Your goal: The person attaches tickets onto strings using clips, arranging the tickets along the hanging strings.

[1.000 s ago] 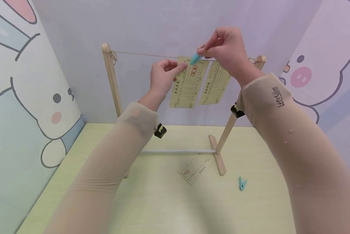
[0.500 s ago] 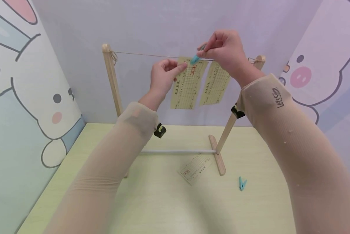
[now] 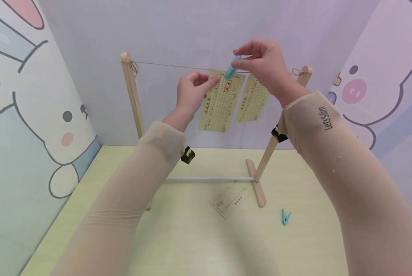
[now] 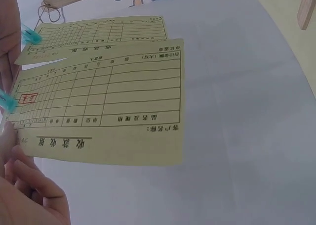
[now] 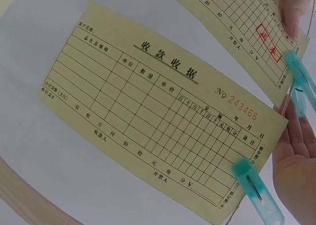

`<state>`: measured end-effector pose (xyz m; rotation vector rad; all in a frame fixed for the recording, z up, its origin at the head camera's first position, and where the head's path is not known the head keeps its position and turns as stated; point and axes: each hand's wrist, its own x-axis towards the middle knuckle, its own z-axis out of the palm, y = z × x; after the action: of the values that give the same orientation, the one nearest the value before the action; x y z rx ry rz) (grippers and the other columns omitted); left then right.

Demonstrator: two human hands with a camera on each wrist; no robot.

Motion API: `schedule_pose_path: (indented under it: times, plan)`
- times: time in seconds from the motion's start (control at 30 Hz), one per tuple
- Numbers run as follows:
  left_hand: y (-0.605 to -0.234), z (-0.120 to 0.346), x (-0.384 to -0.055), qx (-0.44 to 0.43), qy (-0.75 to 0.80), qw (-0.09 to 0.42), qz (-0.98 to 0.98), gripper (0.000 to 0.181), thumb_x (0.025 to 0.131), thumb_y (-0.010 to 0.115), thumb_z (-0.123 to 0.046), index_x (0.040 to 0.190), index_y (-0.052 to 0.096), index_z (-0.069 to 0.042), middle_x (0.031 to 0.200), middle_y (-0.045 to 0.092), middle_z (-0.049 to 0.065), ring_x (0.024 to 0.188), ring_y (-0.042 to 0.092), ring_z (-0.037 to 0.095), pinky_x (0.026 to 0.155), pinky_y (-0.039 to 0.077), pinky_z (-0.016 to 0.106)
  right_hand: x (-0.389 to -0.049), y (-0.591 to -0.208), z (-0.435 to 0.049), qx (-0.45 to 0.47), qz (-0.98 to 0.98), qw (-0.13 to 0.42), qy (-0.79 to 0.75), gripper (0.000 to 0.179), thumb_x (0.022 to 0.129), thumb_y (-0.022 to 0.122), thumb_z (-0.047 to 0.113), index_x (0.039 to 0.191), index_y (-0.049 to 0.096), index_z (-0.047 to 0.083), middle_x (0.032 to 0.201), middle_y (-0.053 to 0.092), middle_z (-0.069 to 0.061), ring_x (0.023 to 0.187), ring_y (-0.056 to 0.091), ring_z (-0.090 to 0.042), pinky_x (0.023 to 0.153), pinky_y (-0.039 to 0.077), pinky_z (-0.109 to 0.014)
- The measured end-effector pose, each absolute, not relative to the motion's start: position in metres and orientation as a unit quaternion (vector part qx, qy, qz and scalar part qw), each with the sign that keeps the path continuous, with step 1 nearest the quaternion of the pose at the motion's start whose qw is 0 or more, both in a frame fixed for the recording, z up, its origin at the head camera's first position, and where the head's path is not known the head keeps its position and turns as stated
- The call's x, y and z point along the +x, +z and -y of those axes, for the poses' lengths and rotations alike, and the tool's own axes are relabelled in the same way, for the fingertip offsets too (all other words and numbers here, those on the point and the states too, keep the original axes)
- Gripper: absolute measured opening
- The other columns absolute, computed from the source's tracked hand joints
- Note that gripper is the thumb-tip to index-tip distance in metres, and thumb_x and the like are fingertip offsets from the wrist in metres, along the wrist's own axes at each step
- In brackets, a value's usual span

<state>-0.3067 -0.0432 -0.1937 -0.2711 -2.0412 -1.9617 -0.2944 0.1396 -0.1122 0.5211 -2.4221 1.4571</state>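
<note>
Pinching paper (image 3: 220, 109) with our left hand (image 3: 192, 91) — right hand (image 3: 268, 65) loose at the clip (image 3: 231, 71) — we needed its bite firm.

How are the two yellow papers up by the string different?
The left paper has a red box stamped on it; the right paper shows none. The left hand pinches the left paper, but not the right paper. Both are yellow with dark printing.

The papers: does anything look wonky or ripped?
The low paper looks odd: it lies slanted on the table, while the left paper and right paper are up at the string. I see no rips.
</note>
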Motion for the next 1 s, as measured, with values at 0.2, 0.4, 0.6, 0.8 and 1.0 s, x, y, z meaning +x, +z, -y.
schedule_pose_path:
  times: [0.2, 0.4, 0.6, 0.8, 1.0]
  plan:
    - [-0.1953, 0.0431, -0.306, -0.088, -0.684, 0.144, 0.709, 0.026, 0.086, 0.078, -0.032, 0.098, 0.069, -0.01, 0.088, 0.068, -0.006, 0.079, 0.058, 0.008, 0.067, 0.047, 0.021, -0.2952, -0.1135, -0.1403, 0.18, 0.836, 0.136, 0.501, 0.018, 0.087, 0.077, 0.018, 0.105, 0.071, 0.019, 0.121, 0.071, 0.004, 0.094, 0.068, -0.008, 0.101, 0.042, -0.031]
    - [-0.1971, 0.0427, -0.3069, -0.089, -0.681, 0.141, 0.713, 0.028, 0.086, 0.078, -0.033, 0.1, 0.07, -0.01, 0.09, 0.07, -0.004, 0.083, 0.061, 0.008, 0.068, 0.048, 0.021, -0.2947, -0.1145, -0.1409, 0.177, 0.835, 0.131, 0.504, 0.022, 0.088, 0.077, 0.017, 0.109, 0.071, 0.019, 0.124, 0.07, 0.003, 0.096, 0.068, -0.008, 0.101, 0.042, -0.032]
    - [-0.1996, 0.0427, -0.3081, -0.097, -0.673, 0.135, 0.721, 0.028, 0.087, 0.077, -0.032, 0.104, 0.071, -0.01, 0.101, 0.073, 0.001, 0.087, 0.062, 0.009, 0.067, 0.048, 0.021, -0.2937, -0.1149, -0.1422, 0.175, 0.84, 0.119, 0.5, 0.031, 0.089, 0.075, 0.018, 0.12, 0.068, 0.017, 0.129, 0.067, 0.001, 0.109, 0.067, -0.012, 0.104, 0.042, -0.034]
    - [-0.2006, 0.0427, -0.307, -0.091, -0.668, 0.122, 0.728, 0.029, 0.088, 0.076, -0.032, 0.107, 0.071, -0.011, 0.109, 0.073, 0.002, 0.084, 0.06, 0.009, 0.067, 0.047, 0.02, -0.2934, -0.116, -0.1448, 0.178, 0.837, 0.115, 0.505, 0.034, 0.089, 0.075, 0.018, 0.122, 0.067, 0.015, 0.127, 0.067, 0.0, 0.111, 0.066, -0.013, 0.105, 0.043, -0.035]
    - [-0.2017, 0.0451, -0.306, -0.086, -0.659, 0.117, 0.738, 0.031, 0.087, 0.076, -0.036, 0.109, 0.071, -0.014, 0.11, 0.073, 0.0, 0.076, 0.057, 0.011, 0.064, 0.044, 0.021, -0.2911, -0.1134, -0.1469, 0.174, 0.832, 0.122, 0.513, 0.034, 0.089, 0.075, 0.019, 0.122, 0.067, 0.017, 0.13, 0.066, 0.001, 0.113, 0.064, -0.014, 0.105, 0.042, -0.033]
